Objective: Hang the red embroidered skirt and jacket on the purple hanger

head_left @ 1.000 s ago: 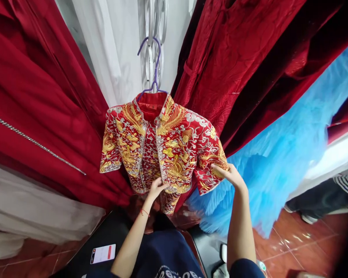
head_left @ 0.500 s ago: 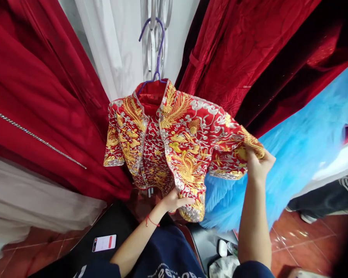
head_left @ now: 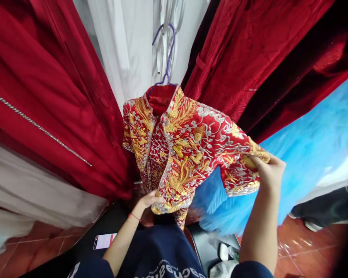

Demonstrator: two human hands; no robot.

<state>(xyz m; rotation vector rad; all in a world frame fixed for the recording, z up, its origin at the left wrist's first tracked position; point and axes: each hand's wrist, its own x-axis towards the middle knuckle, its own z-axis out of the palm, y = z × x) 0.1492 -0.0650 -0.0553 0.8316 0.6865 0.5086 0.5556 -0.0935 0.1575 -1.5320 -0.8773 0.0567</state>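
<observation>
A short red jacket (head_left: 205, 150) with gold and silver embroidery hangs from a purple hanger (head_left: 169, 63) in front of me. Its front stands open, with more embroidered red cloth inside. My left hand (head_left: 150, 199) is closed on the bottom corner of the front panel on the right of the view, thumb on the outer face. Out at the right, my right hand (head_left: 270, 170) grips the sleeve (head_left: 240, 166) near its outer edge and draws it sideways. Some of its fingers are hidden behind the cloth.
White rings (head_left: 164, 46) hold the hanger. Red dresses (head_left: 52, 77) hang at left and right, a fluffy blue gown (head_left: 295, 150) at right. A phone (head_left: 103, 241) lies on a black surface; a white case (head_left: 223, 251) lies on another. Someone's dark-clad leg (head_left: 321, 204) shows far right.
My left hand has moved left, bringing the front panel's lower corner across the inner cloth. My right hand and the sleeve sit slightly farther right and lower. The view has shifted a little.
</observation>
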